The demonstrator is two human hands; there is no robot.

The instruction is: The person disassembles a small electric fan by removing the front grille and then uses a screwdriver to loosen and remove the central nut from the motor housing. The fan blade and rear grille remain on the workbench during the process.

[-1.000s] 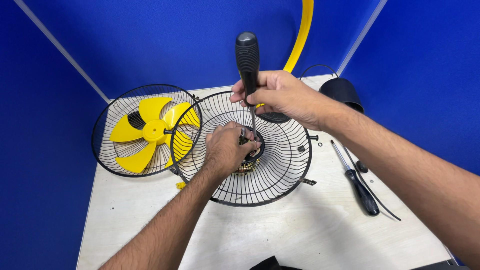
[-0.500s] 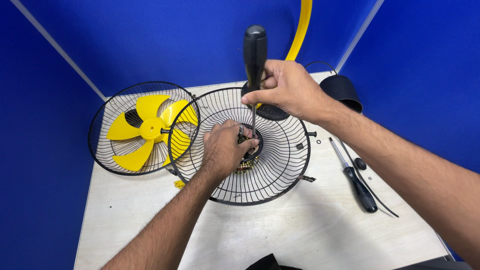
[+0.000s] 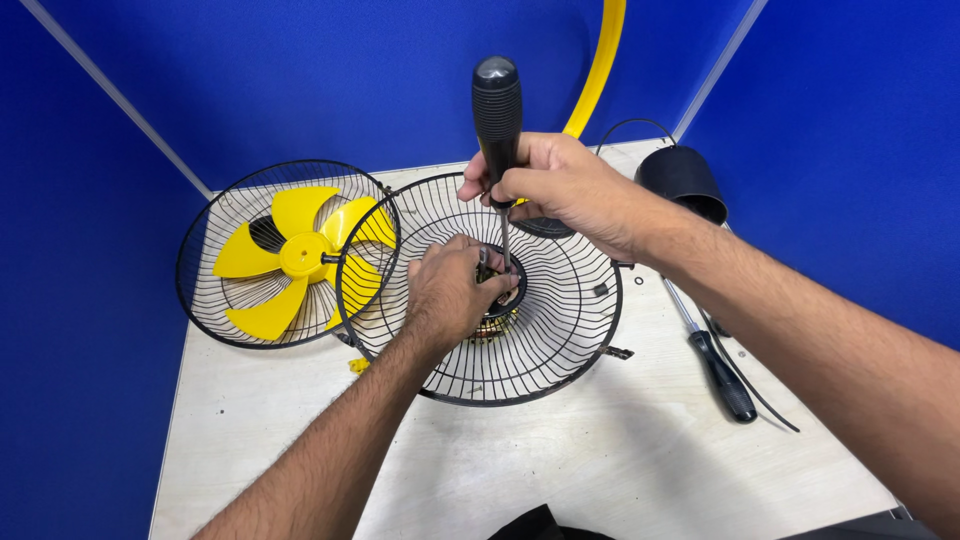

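Your left hand point(image 3: 447, 293) is clenched at the hub of the black wire fan guard point(image 3: 480, 290), which lies flat at the middle of the pale table point(image 3: 600, 470). Your right hand point(image 3: 560, 185) grips the black-handled screwdriver point(image 3: 497, 110) upright, tip down at the hub. Judged step: working a hub fastener; next calls for keeping the shaft vertical and the guard steadied. Guard wires look intact and evenly spaced. A second screwdriver point(image 3: 722, 372) lies to the right. Farther left, the other guard holds yellow blades point(image 3: 290, 255); a black cap point(image 3: 682, 180) sits farther back.
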